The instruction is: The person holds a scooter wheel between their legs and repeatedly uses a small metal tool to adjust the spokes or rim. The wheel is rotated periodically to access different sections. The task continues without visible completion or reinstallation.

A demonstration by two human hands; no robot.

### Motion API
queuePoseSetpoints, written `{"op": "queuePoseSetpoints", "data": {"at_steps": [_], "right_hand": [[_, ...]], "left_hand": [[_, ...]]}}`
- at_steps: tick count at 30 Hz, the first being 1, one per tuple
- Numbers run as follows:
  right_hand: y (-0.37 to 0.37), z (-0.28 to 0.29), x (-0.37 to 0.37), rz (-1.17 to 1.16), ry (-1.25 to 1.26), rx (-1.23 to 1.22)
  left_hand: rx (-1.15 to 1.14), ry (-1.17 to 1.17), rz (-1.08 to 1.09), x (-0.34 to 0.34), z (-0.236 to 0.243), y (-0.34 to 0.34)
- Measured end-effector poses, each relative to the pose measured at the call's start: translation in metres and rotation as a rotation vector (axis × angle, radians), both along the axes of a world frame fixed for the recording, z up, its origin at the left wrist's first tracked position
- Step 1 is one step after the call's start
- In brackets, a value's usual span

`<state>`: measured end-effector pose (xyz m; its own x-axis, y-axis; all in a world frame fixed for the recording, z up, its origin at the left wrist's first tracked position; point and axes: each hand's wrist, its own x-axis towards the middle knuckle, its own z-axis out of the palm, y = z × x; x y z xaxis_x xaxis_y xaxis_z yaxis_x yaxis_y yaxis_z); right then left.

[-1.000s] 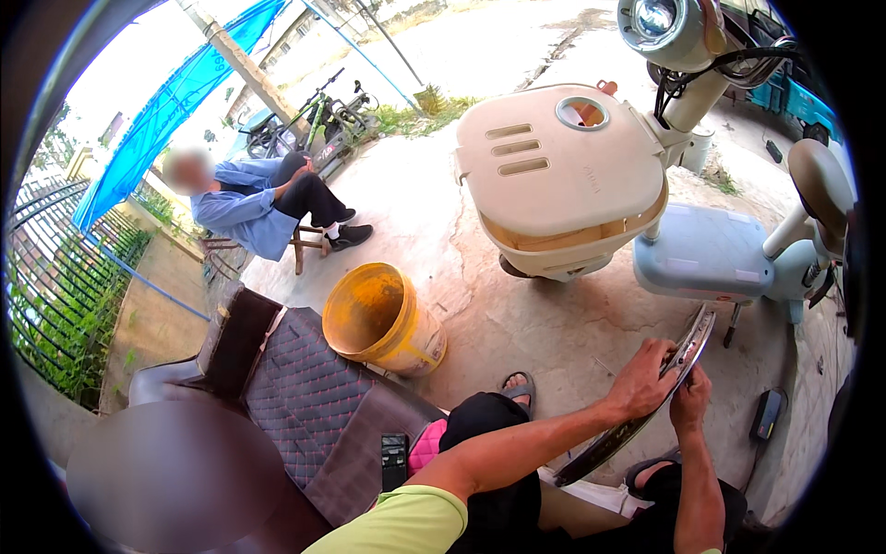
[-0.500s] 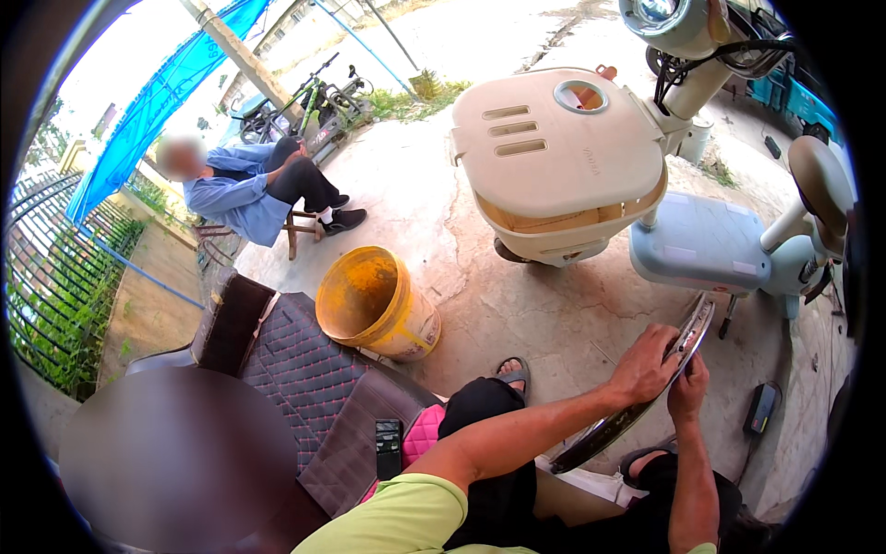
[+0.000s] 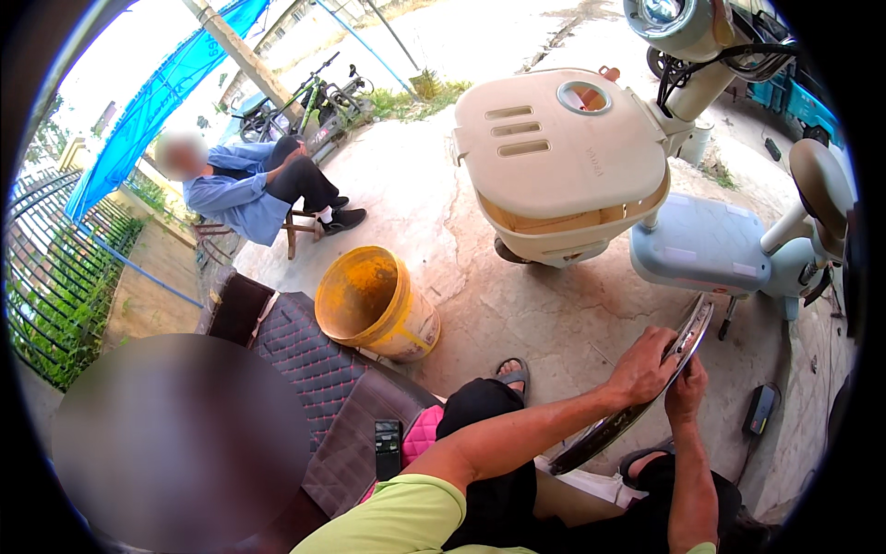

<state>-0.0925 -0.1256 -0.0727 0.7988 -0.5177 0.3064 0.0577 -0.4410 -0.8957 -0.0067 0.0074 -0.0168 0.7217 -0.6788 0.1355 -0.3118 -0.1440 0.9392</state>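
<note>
Closest in, the person's own lap and a yellow-green sleeve are filling the bottom of the view, with both forearms reaching out to the right. The left hand [image 3: 643,367] is curling over the top edge of a metal wheel rim [image 3: 637,406], fingers wrapped on it, gripping it. The right hand [image 3: 688,388] is clamping the same rim from underneath, just beside the left, thumb pressing the metal. The rim is standing tilted on its edge, running from between the knees up toward the scooter, dark and shiny.

Just left of the legs, a black phone [image 3: 389,448] is lying on a quilted dark seat cushion [image 3: 314,369], touching a pink cloth [image 3: 423,434]. A sandalled foot [image 3: 510,374] is resting on the concrete floor [image 3: 517,314].

A bit farther out, a yellow bucket [image 3: 377,303] is sitting tipped on its side, mouth open toward the left. Beyond it, a pale blue scooter [image 3: 711,245] is parked, a big beige box [image 3: 563,162] mounted nearby. Far left, another person [image 3: 254,189] in a blue shirt is sitting on a stool, well apart, with bicycles [image 3: 318,97] and a blue tarp [image 3: 157,102] behind.
</note>
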Motion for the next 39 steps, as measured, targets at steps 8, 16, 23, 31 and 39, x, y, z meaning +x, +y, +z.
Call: {"op": "queuePoseSetpoints", "data": {"at_steps": [8, 16, 23, 31, 39], "right_hand": [[0.001, 0.002, 0.005, 0.032, 0.000, 0.065], [-0.032, -0.014, 0.007, -0.092, 0.069, 0.212], [-0.040, -0.020, 0.010, -0.047, -0.030, 0.429], [-0.043, -0.019, 0.009, -0.214, -0.009, 0.339], [-0.056, -0.031, 0.007, -0.069, -0.077, 0.649]], "left_hand": [[0.005, -0.037, -0.003, 0.004, -0.002, 0.000], [0.009, 0.013, -0.011, -0.002, -0.008, -0.001], [0.060, 0.057, -0.066, -0.005, -0.006, -0.002], [0.008, 0.005, -0.085, -0.015, -0.002, -0.004], [0.022, 0.020, -0.136, -0.018, -0.002, -0.003]]}}
